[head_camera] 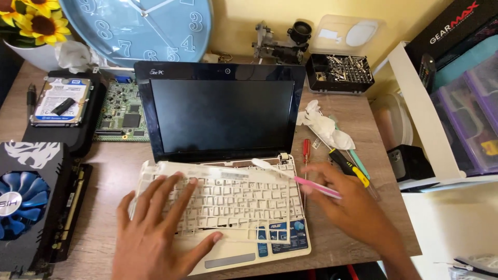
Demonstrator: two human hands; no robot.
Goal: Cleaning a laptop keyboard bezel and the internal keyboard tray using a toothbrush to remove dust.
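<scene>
Left hand (155,228) lies flat, fingers spread, steadying a small white laptop (223,207); right hand (353,207) grasps a pink toothbrush (295,179) over its far-right keys.

Single head-worn view, looking steeply down and forward, close over the desk (342,111), wall behind

We see our left hand (150,233) and right hand (347,205) bare, without gloves, rings or a watch. Both forearms are uncovered as far as the picture's edge, no sleeve showing. Our fingernails are short and plain.
</scene>
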